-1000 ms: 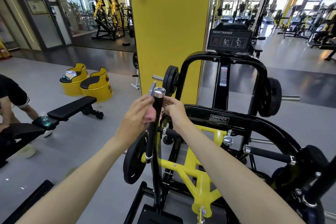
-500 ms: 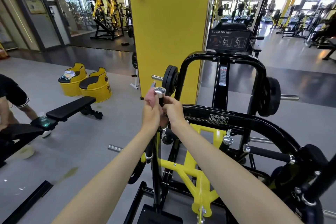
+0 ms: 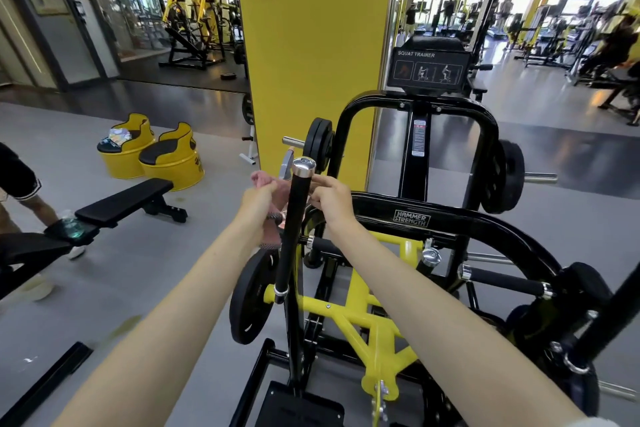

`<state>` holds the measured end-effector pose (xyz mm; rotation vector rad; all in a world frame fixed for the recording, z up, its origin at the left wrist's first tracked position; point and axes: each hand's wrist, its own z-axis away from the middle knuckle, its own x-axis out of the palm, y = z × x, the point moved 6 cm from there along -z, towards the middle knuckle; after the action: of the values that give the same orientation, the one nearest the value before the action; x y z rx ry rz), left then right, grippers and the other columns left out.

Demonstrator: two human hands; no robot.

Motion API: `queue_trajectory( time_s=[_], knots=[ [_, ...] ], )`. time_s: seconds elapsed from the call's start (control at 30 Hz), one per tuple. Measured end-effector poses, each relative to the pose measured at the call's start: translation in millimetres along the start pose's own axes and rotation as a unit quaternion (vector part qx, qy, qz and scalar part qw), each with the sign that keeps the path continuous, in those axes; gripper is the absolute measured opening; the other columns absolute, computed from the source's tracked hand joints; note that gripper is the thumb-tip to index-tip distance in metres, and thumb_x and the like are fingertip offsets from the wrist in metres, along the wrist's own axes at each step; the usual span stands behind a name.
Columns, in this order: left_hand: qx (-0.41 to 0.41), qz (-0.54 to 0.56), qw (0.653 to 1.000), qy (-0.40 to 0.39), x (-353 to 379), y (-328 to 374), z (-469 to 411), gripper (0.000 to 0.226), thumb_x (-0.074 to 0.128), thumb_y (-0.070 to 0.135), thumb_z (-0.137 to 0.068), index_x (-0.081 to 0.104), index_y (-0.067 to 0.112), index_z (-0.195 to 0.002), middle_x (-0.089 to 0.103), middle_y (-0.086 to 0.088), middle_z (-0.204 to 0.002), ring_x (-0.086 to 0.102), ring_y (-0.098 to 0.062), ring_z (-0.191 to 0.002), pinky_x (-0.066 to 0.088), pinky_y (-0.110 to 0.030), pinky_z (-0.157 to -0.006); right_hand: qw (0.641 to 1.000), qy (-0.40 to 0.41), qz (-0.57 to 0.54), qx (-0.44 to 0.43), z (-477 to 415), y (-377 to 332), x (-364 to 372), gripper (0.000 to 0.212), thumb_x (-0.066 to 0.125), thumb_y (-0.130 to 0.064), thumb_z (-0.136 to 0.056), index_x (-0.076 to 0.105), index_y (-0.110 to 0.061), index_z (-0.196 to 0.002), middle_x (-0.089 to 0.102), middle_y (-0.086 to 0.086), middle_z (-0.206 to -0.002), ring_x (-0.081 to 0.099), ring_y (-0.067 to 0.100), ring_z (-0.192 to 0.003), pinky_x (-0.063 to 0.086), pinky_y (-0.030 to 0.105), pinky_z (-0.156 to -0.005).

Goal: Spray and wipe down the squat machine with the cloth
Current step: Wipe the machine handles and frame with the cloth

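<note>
The left hand [image 3: 258, 199] clutched the pink cloth [image 3: 264, 179], which hung below its fingers, beside the upright handle [image 3: 294, 218] of the squat machine [image 3: 412, 218]. Whether the curled fingers of the right hand [image 3: 332, 198] pinched it too, I could not tell. It looked like the wiping step; next the cloth must wrap around the handle.

The squat machine [image 3: 450, 218] stands before a yellow pillar [image 3: 311, 45]. Just left of its upright black handle [image 3: 292, 236], the left hand [image 3: 256, 201] grips a pink cloth [image 3: 266, 178]; just right of the handle, the right hand [image 3: 334, 199] pinches the cloth's other end
</note>
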<state>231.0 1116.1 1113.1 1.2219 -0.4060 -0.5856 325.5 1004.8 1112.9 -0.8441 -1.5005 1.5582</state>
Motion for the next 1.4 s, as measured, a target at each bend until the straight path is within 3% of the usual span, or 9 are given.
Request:
queue_trajectory(
  time_s=[0.13,0.4,0.53,0.7,0.93,1.03,1.13,1.3,1.4],
  knots=[
    [-0.002,-0.057,0.998,-0.035,-14.7,8.4,-2.6,0.014,0.059,0.008,-0.092,0.055,0.005,-0.105,0.061,-0.007,-0.084,0.058,-0.018,-0.072,0.048,-0.032,-0.06,0.982,0.096,0.075,0.141,0.7,42.5,-17.8,0.025,0.046,-0.012,-0.09,0.069,-0.009,-0.1,0.066,0.008,-0.087,0.059,0.022,-0.076,0.049,0.031,-0.06],
    [-0.13,-0.099,0.958,-0.236,-32.5,-31.2,22.3,0.013,0.062,0.015,-0.089,0.063,0.01,-0.101,0.067,-0.004,-0.086,0.062,-0.017,-0.079,0.051,-0.028,-0.068,0.925,-0.218,-0.136,0.278,46.0,81.7,25.4,0.054,0.041,-0.062,-0.092,0.064,-0.018,-0.112,0.071,0.009,-0.102,0.065,0.024,-0.098,0.05,0.039,-0.087],
    [-0.141,-0.132,0.963,-0.19,-46.2,-52.0,17.8,0.02,0.06,0.02,-0.093,0.058,0.009,-0.11,0.066,-0.007,-0.088,0.062,-0.017,-0.077,0.054,-0.03,-0.063,0.907,-0.234,-0.186,0.297,57.8,93.7,32.8,0.059,0.041,-0.059,-0.094,0.065,-0.01,-0.117,0.072,0.013,-0.103,0.067,0.025,-0.098,0.052,0.037,-0.085],
    [-0.091,-0.261,0.953,-0.127,-66.5,-66.5,11.5,0.024,0.064,0.034,-0.091,0.061,0.014,-0.103,0.065,-0.006,-0.097,0.063,-0.022,-0.091,0.057,-0.038,-0.076,0.935,-0.191,-0.069,0.291,54.9,119.0,34.5,0.022,0.062,-0.003,-0.09,0.06,0.0,-0.111,0.067,0.016,-0.103,0.068,0.026,-0.087,0.058,0.035,-0.069],
    [0.137,-0.514,0.847,0.009,-55.1,-68.6,15.5,0.041,0.056,0.039,-0.094,0.046,0.015,-0.062,0.052,-0.004,-0.065,0.054,-0.029,-0.074,0.035,-0.032,-0.056,0.95,-0.088,-0.027,0.299,51.9,120.2,43.9,0.022,0.067,-0.006,-0.087,0.056,-0.003,-0.106,0.066,0.017,-0.107,0.067,0.031,-0.095,0.056,0.045,-0.081],
    [0.101,-0.389,0.912,-0.083,-39.0,-86.7,23.3,0.03,0.049,0.044,-0.096,0.061,0.016,-0.093,0.064,-0.002,-0.089,0.061,-0.018,-0.082,0.043,-0.027,-0.064,0.935,-0.095,-0.116,0.322,57.3,107.0,47.6,0.023,0.061,-0.028,-0.094,0.061,-0.006,-0.102,0.063,0.011,-0.095,0.06,0.022,-0.08,0.051,0.035,-0.059],
    [0.008,-0.234,0.949,-0.21,-28.3,-99.8,40.3,0.026,0.048,0.042,-0.097,0.055,0.026,-0.117,0.067,0.007,-0.103,0.064,-0.003,-0.087,0.049,-0.016,-0.061,0.914,-0.104,-0.152,0.362,58.4,101.6,50.9,0.067,0.054,-0.063,-0.085,0.057,-0.006,-0.119,0.061,0.013,-0.108,0.06,0.024,-0.084,0.052,0.034,-0.053],
    [-0.093,-0.126,0.973,-0.171,-46.3,-116.6,25.4,0.025,0.059,0.024,-0.094,0.063,0.014,-0.116,0.071,-0.004,-0.107,0.068,-0.016,-0.087,0.055,-0.032,-0.07,0.887,-0.216,-0.133,0.387,66.2,98.5,55.7,0.103,0.031,-0.079,-0.083,0.038,0.007,-0.139,0.041,0.019,-0.143,0.043,0.035,-0.131,0.04,0.053,-0.101],
    [-0.173,0.017,0.977,-0.127,-53.8,-122.0,19.8,0.021,0.05,0.013,-0.097,0.061,0.009,-0.114,0.068,-0.008,-0.097,0.065,-0.021,-0.08,0.052,-0.037,-0.068,0.886,-0.23,-0.131,0.381,62.4,96.9,47.0,0.088,0.029,-0.065,-0.094,0.032,0.008,-0.141,0.038,0.029,-0.143,0.045,0.04,-0.128,0.044,0.055,-0.093]
  ],
)
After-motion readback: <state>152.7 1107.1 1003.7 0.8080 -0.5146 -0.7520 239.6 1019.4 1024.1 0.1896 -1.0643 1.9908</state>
